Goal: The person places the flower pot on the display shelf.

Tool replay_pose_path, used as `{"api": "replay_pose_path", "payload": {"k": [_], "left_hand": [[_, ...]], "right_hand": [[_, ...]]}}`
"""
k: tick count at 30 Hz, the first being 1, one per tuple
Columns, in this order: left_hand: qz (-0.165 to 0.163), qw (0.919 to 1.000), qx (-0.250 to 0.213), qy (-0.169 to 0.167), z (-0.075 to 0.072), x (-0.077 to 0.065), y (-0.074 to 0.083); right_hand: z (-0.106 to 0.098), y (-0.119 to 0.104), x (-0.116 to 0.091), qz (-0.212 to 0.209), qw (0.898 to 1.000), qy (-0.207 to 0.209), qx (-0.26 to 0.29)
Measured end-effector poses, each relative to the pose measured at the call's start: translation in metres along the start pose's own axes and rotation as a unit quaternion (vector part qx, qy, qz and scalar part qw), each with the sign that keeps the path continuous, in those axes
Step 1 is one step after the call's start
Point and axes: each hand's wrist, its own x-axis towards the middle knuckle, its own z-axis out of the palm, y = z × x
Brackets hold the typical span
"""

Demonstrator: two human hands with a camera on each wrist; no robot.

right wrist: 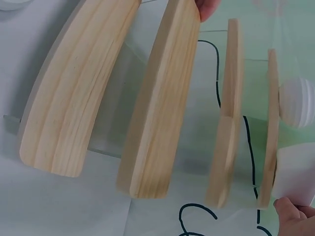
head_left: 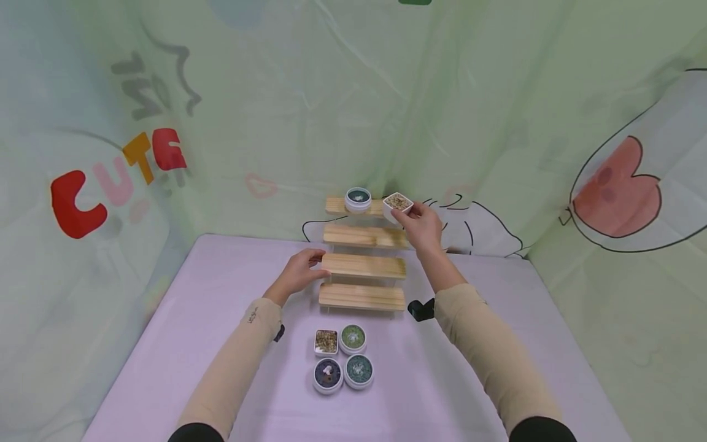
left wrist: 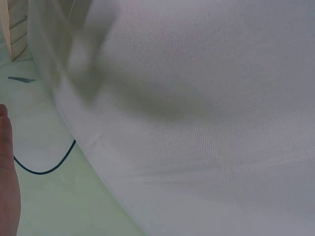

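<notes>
A tiered wooden display stand (head_left: 363, 265) stands on the table. On its top step, at the right end, my right hand (head_left: 422, 227) grips a small square white pot (head_left: 398, 203) topped with brown granules. Seen from the right wrist, the pot's white side (right wrist: 294, 172) is right at the top plank, with the right hand's fingers (right wrist: 290, 211) below it. My left hand (head_left: 299, 270) holds the left end of a lower plank; its fingertips (right wrist: 208, 9) show against that plank's edge. To the left of the square pot sits a round white pot (head_left: 358, 201) with dark teal contents.
In front of the stand, a square pot (head_left: 326, 342) of granules, a green-filled round pot (head_left: 353, 338), a dark-filled round pot (head_left: 328, 374) and a teal-filled one (head_left: 359, 371) sit close together on the pale lilac tablecloth (head_left: 232, 362). A printed curtain (head_left: 353, 110) hangs behind.
</notes>
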Motion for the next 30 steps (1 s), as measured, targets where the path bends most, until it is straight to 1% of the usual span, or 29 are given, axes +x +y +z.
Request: {"api": "replay_pose_path", "payload": {"k": [5,12,19,25,30], "left_hand": [[0.0,1.0,0.001,0.0,0.001,-0.001,-0.001],[-0.007,1.0,-0.001,-0.001,0.0,-0.001,0.0],[-0.007,1.0,-0.002,-0.003,0.0,0.0,0.0],[-0.006,1.0,-0.001,-0.004,-0.001,0.0,0.001],[-0.008,1.0,-0.002,-0.006,0.0,0.001,0.0]], "right_hand": [[0.006,0.001,0.004,0.002,1.0,0.007,-0.003],[0.01,-0.003,0.009,-0.002,1.0,0.006,-0.02],[0.012,-0.004,0.013,0.001,1.0,0.007,-0.023],[0.014,-0.002,0.016,-0.007,1.0,0.005,-0.019],[0.011,0.001,0.012,-0.012,0.999,0.0,-0.045]]}}
